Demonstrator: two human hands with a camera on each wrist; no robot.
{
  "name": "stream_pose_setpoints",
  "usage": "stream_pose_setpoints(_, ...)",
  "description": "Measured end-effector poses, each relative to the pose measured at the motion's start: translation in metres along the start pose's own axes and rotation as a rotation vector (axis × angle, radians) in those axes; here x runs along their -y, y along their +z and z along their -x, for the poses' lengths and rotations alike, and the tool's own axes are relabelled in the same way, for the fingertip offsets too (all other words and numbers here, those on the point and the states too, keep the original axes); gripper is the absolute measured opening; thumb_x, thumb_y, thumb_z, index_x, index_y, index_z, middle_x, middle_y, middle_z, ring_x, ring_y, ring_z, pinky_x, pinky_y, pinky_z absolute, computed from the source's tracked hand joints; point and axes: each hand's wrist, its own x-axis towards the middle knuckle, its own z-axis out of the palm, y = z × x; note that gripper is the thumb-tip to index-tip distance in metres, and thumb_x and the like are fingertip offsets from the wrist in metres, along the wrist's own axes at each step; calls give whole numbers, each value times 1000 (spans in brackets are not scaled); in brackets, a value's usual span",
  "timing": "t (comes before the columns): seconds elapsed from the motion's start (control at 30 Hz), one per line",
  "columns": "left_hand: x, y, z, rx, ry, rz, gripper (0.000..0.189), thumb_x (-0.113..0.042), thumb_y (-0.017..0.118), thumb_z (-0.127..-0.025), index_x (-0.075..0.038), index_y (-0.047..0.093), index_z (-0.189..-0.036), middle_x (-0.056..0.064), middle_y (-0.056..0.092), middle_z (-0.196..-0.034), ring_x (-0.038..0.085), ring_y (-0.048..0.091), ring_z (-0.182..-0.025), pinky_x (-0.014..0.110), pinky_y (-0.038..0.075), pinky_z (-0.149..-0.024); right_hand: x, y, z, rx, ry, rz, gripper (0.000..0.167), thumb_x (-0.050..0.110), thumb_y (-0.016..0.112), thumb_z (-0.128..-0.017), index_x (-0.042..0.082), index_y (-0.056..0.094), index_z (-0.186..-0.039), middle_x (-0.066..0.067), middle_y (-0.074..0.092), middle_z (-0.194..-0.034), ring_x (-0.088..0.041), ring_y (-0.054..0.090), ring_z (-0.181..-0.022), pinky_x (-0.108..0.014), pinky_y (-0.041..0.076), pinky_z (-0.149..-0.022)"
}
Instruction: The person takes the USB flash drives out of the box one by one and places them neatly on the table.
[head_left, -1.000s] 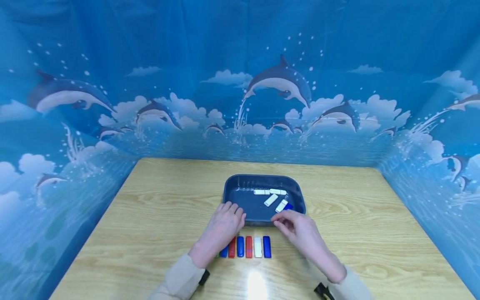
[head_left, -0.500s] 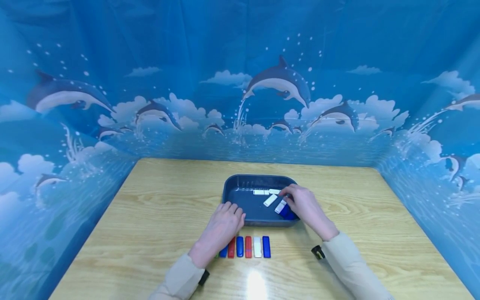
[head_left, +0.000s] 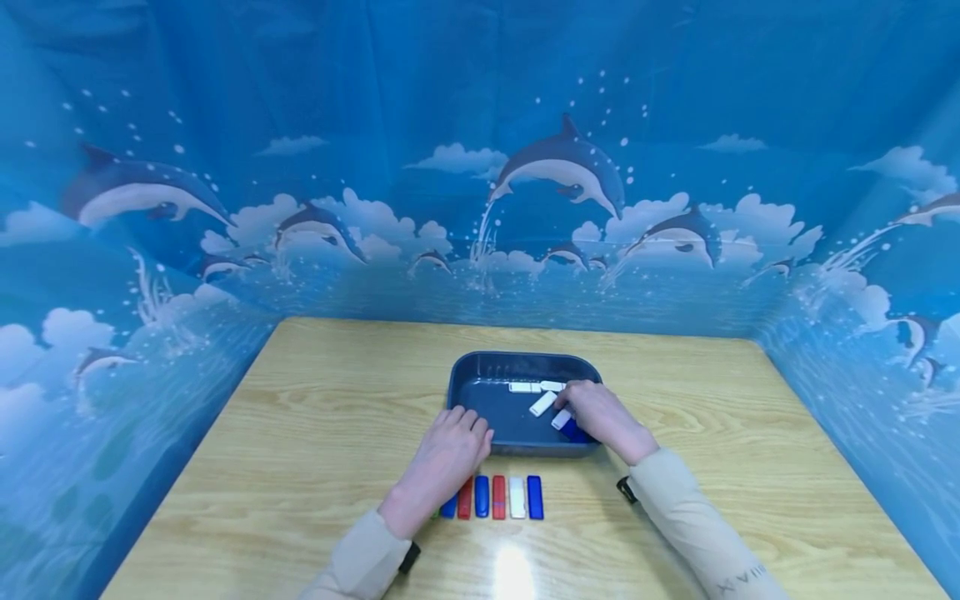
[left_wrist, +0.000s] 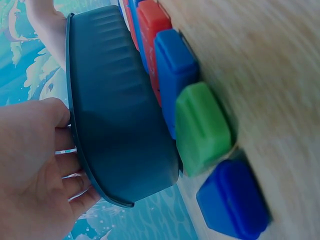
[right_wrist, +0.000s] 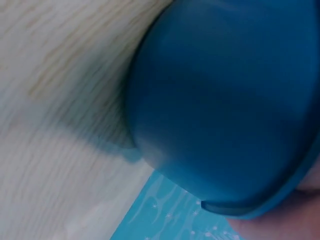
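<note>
A dark blue tray (head_left: 510, 427) stands mid-table, holding several white USB sticks (head_left: 543, 404) and a dark blue piece (head_left: 573, 432) at the right. My left hand (head_left: 452, 442) grips its near-left rim; in the left wrist view, the fingers (left_wrist: 67, 162) hook over the tray's edge. Inside the tray's right side, my right hand (head_left: 600, 414) reaches down with bent fingers, fingertips right at a white stick (head_left: 561, 418). I cannot tell whether it pinches one. The right wrist view mostly shows the tray's outer wall (right_wrist: 225, 100), the hand's fingers largely hidden behind the rim.
Before the tray lies a row of USB sticks: blue (head_left: 535, 497), white (head_left: 517, 497), red (head_left: 498, 497), and others running left beneath my left wrist. A green one (left_wrist: 202, 130) and a blue one (left_wrist: 232, 200) end it. A dolphin-print curtain (head_left: 480, 167) surrounds the wooden table.
My right hand has moved from the tray's near-right rim into the tray, first toward the back, then down over the sticks at the right. My left hand has stayed on the rim.
</note>
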Motion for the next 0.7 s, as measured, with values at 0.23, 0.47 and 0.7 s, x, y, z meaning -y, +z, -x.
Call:
stream_pose_setpoints(0.23,0,-1,0,-1,3,-7,25,-33,58,-103,-13,73,-101,1,69,-95,18,61,-90,34,53,-86,-1,0,-1,-8,-8,-26,16,-7,72,-84,7,77,-90,-7,73,-91,-25,69,-85,-40,59,-77)
stream_pose_setpoints(0.47,-1,-1,0,-1,1,-5,25,-33,58,-103,-12,73,-102,2,70,-96,19,61,-91,34,54,-87,2,1,-2,26,19,-33,14,0,77,-85,11,69,-81,-1,67,-81,-14,57,-69,-34,52,-63)
stream_pose_setpoints(0.7,-1,-1,0,8,-1,-6,25,-33,58,-103,-13,73,-102,1,70,-97,18,61,-91,34,54,-87,1,4,-2,1,38,-94,9,0,76,-87,8,75,-92,-3,72,-88,-17,66,-76,-36,57,-71)
